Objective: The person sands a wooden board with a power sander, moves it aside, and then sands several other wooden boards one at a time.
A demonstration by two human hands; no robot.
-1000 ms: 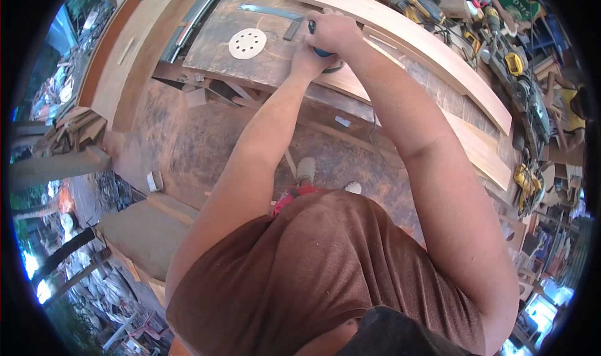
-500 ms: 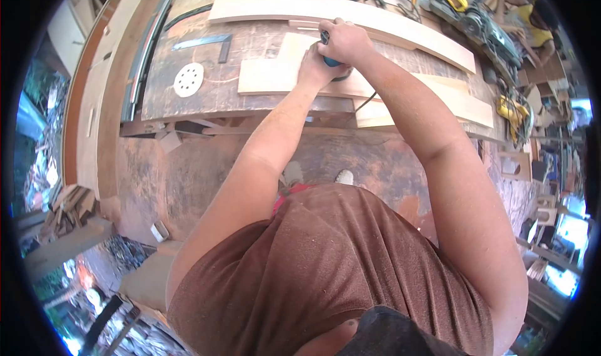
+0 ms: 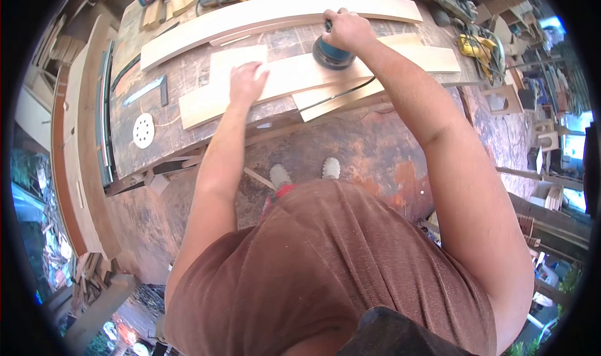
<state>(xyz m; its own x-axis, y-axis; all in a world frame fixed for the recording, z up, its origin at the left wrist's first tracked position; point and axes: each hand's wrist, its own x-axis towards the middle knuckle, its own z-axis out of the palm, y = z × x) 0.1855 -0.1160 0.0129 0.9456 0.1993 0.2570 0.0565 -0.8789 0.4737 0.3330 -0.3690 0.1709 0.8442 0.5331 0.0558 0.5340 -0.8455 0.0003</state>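
Note:
My right hand point(image 3: 350, 30) is wrapped around the top of a blue orbital sander point(image 3: 333, 54), whose dark round base rests on a pale wooden board point(image 3: 291, 74). A black cord trails from the sander toward the table's near edge. Over the left part of the same board is my left hand point(image 3: 248, 82), fingers apart and holding nothing. A shorter pale piece point(image 3: 231, 59) pokes out beyond the board beside these fingers.
A long curved board point(image 3: 275, 13) lies across the far side of the worktable. Left of the boards are a square point(image 3: 147, 92) and a perforated sanding disc point(image 3: 143, 131). A yellow power tool point(image 3: 476, 48) sits on the right, with more tools and cords at the back.
My left hand has let go of the sander and moved left over the board. My right hand stays on the sander. The view has turned and shifted, showing both shoes.

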